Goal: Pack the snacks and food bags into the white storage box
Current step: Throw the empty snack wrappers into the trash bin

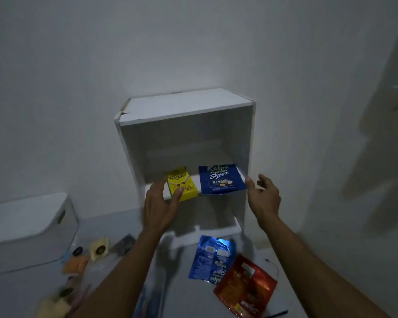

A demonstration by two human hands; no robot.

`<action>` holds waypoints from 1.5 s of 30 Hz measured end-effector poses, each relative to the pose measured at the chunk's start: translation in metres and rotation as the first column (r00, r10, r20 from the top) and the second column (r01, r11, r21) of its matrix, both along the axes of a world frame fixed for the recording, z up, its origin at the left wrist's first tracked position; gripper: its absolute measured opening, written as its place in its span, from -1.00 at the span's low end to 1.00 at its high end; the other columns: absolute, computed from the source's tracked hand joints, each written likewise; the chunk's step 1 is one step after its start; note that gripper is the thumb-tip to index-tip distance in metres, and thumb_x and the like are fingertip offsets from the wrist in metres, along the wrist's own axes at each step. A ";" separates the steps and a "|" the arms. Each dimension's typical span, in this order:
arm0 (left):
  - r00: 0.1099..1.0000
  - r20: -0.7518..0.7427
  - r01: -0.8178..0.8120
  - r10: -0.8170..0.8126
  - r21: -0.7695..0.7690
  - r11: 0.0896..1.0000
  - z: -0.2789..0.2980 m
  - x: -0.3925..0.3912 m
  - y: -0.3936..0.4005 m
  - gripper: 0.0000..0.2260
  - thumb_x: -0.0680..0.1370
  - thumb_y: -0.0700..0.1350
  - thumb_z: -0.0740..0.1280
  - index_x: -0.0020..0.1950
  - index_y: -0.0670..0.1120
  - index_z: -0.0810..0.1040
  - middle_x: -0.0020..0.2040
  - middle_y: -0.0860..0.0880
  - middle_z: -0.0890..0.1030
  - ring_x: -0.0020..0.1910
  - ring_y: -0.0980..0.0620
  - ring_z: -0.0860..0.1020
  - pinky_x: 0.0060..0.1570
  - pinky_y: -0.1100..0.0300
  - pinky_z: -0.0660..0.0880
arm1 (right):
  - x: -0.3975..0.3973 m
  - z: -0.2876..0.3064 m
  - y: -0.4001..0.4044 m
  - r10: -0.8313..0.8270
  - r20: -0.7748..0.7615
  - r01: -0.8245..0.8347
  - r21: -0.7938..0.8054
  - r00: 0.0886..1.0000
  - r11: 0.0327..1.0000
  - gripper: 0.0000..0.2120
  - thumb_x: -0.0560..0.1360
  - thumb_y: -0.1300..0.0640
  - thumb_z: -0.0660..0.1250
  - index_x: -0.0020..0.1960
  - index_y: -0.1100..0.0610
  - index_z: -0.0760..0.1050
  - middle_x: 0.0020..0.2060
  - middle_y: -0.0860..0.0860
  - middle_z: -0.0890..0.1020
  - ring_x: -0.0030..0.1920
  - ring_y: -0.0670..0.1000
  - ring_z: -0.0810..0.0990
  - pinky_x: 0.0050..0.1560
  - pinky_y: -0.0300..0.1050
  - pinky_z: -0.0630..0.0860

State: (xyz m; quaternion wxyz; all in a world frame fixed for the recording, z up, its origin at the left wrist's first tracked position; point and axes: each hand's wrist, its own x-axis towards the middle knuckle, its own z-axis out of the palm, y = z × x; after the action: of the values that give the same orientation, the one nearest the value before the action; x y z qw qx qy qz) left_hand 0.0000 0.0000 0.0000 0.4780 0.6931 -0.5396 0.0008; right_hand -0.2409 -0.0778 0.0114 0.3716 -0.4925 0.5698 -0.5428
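Observation:
A white open-fronted storage box [184, 109] stands against the wall with a middle shelf. On that shelf sit a yellow snack box [184, 183] and a blue Kalpa bag [220, 180]. My left hand [160, 207] is at the yellow box, fingers spread, thumb and fingertips touching its sides. My right hand [263, 198] hovers open just right of the blue bag, at the box's right wall. On the floor in front lie a second blue bag [210, 260] and a red snack bag [246, 288].
A white lidded bin [28, 228] stands at the left. Small wrapped snacks, orange [75, 263], pale yellow [99, 247] and grey [124, 245], lie scattered on the floor beside it. A black cable [274, 267] runs at the right. White walls close in behind and to the right.

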 end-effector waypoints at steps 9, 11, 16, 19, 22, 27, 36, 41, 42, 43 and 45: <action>0.993 0.118 0.003 -0.025 0.180 0.984 -0.053 0.019 -0.050 -0.42 0.51 0.12 0.40 0.47 -0.05 0.38 0.49 -0.16 0.34 0.47 -0.16 0.28 0.40 -0.08 0.28 | 0.034 -0.040 -0.040 -0.067 0.069 0.051 0.213 0.995 0.976 -0.28 0.52 -0.02 0.41 0.57 0.04 0.15 0.44 0.12 0.40 0.38 0.15 0.43 0.31 0.01 0.41; 0.985 0.162 0.036 -0.065 0.181 0.983 -0.062 0.024 -0.061 -0.43 0.49 0.12 0.40 0.43 -0.09 0.43 0.46 -0.20 0.37 0.45 -0.21 0.30 0.39 -0.12 0.30 | 0.045 -0.048 -0.052 -0.098 0.087 0.074 0.250 0.991 0.965 -0.23 0.51 -0.02 0.42 0.58 0.04 0.10 0.45 0.14 0.39 0.41 0.17 0.39 0.38 0.07 0.37; 0.956 0.252 0.105 -0.148 0.175 0.979 -0.085 0.041 -0.083 -0.43 0.44 0.13 0.43 0.38 -0.07 0.49 0.41 -0.14 0.45 0.46 -0.19 0.31 0.40 -0.10 0.30 | 0.073 -0.063 -0.074 -0.225 0.200 0.157 0.306 0.954 0.939 -0.18 0.49 -0.01 0.46 0.59 0.06 0.07 0.40 0.16 0.47 0.37 0.16 0.45 0.39 0.06 0.34; 0.942 0.297 0.123 -0.156 0.128 0.984 -0.091 0.047 -0.090 -0.47 0.41 -0.01 0.53 0.35 -0.08 0.53 0.37 -0.13 0.51 0.43 -0.19 0.34 0.36 -0.10 0.36 | 0.086 -0.065 -0.081 -0.353 0.299 0.242 0.351 0.886 0.905 -0.21 0.47 0.05 0.49 0.56 0.12 0.15 0.32 0.17 0.54 0.34 0.14 0.48 0.34 -0.03 0.40; 0.925 0.351 0.133 -0.148 0.066 0.989 -0.092 0.051 -0.095 -0.49 0.37 -0.12 0.56 0.30 -0.13 0.56 0.30 -0.15 0.56 0.37 -0.18 0.37 0.31 -0.07 0.40 | 0.093 -0.060 -0.084 -0.451 0.360 0.308 0.389 0.817 0.868 -0.27 0.44 0.13 0.53 0.51 0.16 0.28 0.20 0.08 0.56 0.15 0.09 0.56 0.20 -0.12 0.48; 0.931 0.332 0.179 -0.155 -0.045 0.983 -0.091 0.060 -0.096 -0.55 0.40 -0.17 0.53 0.27 -0.18 0.58 0.25 -0.15 0.59 0.35 -0.12 0.37 0.36 0.12 0.30 | 0.094 -0.050 -0.083 -0.479 0.425 0.351 0.346 0.768 0.870 -0.46 0.41 0.26 0.54 0.35 0.18 0.49 -0.14 -0.02 0.60 -0.15 0.00 0.59 -0.04 -0.21 0.53; 0.962 0.098 0.272 -0.256 -0.223 0.936 -0.057 0.051 -0.094 -0.62 0.43 -0.16 0.52 0.22 -0.20 0.61 0.19 -0.12 0.62 0.22 -0.08 0.53 0.29 0.16 0.41 | 0.065 -0.030 -0.068 -0.511 0.343 0.482 0.173 0.788 0.859 -0.82 0.47 0.20 0.48 0.07 0.18 0.65 -0.20 0.07 0.69 -0.29 -0.04 0.62 -0.21 -0.16 0.62; 0.939 -0.011 0.323 -0.344 -0.319 0.891 -0.029 0.021 -0.086 -0.67 0.46 -0.14 0.50 0.21 -0.11 0.61 0.16 0.03 0.62 0.14 -0.04 0.59 0.13 0.06 0.52 | 0.033 -0.014 -0.049 -0.496 0.309 0.517 0.018 0.811 0.856 -0.93 0.50 0.14 0.45 -0.03 0.12 0.64 -0.24 0.03 0.67 -0.28 -0.06 0.62 -0.21 -0.18 0.62; 0.936 -0.018 0.326 -0.353 -0.339 0.883 -0.024 0.012 -0.083 -0.67 0.47 -0.12 0.49 0.21 -0.11 0.61 0.14 0.06 0.61 0.12 -0.03 0.59 0.10 0.07 0.53 | 0.024 -0.009 -0.044 -0.490 0.306 0.517 -0.011 0.816 0.856 -0.92 0.51 0.14 0.44 -0.02 0.12 0.64 -0.23 0.02 0.67 -0.28 -0.07 0.62 -0.23 -0.20 0.62; 0.933 -0.024 0.329 -0.360 -0.355 0.875 -0.018 0.003 -0.079 -0.68 0.47 -0.10 0.49 0.20 -0.10 0.61 0.12 0.07 0.61 0.10 -0.01 0.60 0.09 0.09 0.52 | 0.015 -0.005 -0.039 -0.486 0.307 0.520 -0.034 0.818 0.854 -0.92 0.51 0.14 0.44 -0.02 0.13 0.64 -0.23 0.02 0.68 -0.29 -0.10 0.62 -0.25 -0.23 0.61; 0.929 -0.033 0.326 -0.368 -0.392 0.860 -0.010 -0.015 -0.073 -0.68 0.47 -0.07 0.49 0.19 -0.11 0.62 0.11 0.06 0.62 0.08 0.02 0.61 0.09 0.17 0.51 | -0.005 0.004 -0.028 -0.482 0.311 0.527 -0.072 0.819 0.847 -0.90 0.52 0.15 0.42 -0.01 0.16 0.64 -0.24 -0.01 0.68 -0.33 -0.17 0.61 -0.29 -0.31 0.57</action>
State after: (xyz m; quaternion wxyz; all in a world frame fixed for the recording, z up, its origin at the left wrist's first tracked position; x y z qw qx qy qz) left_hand -0.0153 -0.0728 -0.0097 0.6236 0.4774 -0.6188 -0.0179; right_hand -0.2464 -0.1059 0.0156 0.2518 -0.2687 0.5773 -0.7288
